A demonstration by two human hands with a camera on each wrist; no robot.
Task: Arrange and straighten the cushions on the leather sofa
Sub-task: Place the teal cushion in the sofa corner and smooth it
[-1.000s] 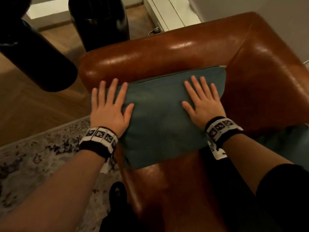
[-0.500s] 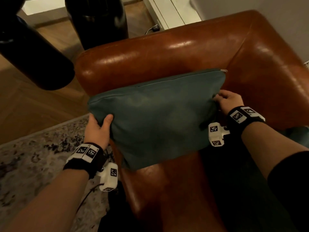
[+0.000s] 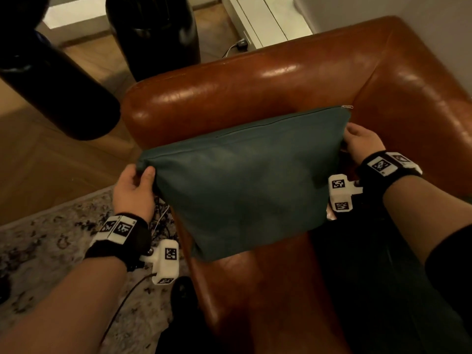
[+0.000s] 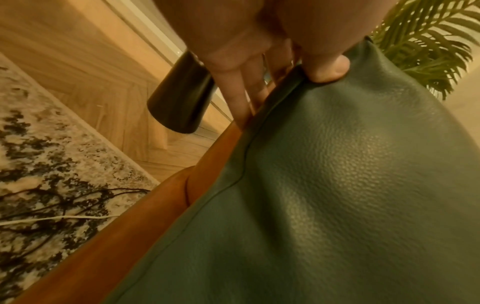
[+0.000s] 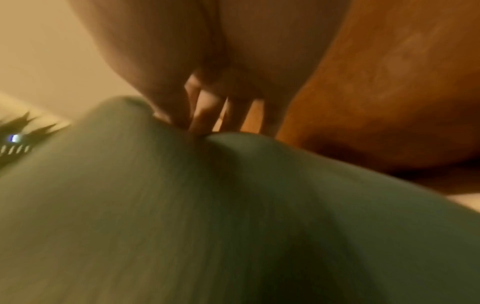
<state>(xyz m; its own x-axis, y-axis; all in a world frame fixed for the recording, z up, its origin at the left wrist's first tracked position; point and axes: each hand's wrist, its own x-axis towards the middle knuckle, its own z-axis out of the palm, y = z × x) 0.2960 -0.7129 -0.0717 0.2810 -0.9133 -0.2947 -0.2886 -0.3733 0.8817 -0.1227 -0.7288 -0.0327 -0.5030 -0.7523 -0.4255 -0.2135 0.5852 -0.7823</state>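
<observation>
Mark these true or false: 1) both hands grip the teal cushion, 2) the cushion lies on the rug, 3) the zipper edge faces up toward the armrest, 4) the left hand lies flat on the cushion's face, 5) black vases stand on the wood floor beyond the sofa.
1) True: the left hand and right hand each hold an end of the teal cushion.
2) False: it leans against the armrest of the leather sofa, not on the rug.
3) True: the zipper pull sits at the top corner.
4) False: its thumb pinches the corner.
5) True: the black vases stand there.

dim warm light | glare on sofa (image 3: 255, 80) leather | right wrist view blurred | edges distorted
</observation>
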